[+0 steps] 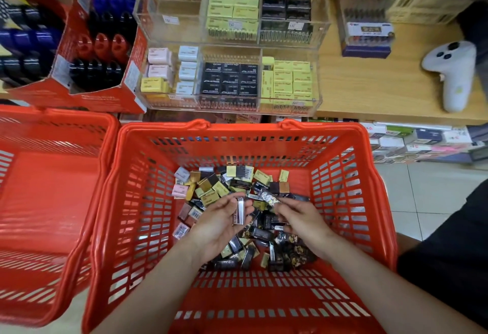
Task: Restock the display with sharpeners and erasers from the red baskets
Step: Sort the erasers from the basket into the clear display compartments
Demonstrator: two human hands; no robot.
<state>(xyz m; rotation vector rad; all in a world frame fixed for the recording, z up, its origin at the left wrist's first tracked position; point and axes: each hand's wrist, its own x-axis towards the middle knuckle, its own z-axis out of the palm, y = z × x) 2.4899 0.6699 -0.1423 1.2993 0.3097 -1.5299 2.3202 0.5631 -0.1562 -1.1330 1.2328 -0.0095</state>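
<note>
Head: both hands point(221, 224) inside basket point(380, 188) walls.

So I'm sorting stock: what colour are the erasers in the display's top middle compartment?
Pale yellow erasers, clearest in the head view.

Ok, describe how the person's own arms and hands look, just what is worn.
Both forearms are bare to the frame's bottom edge, no sleeves in view. The left hand and right hand wear no gloves; no rings, watch or bracelets show.
</note>
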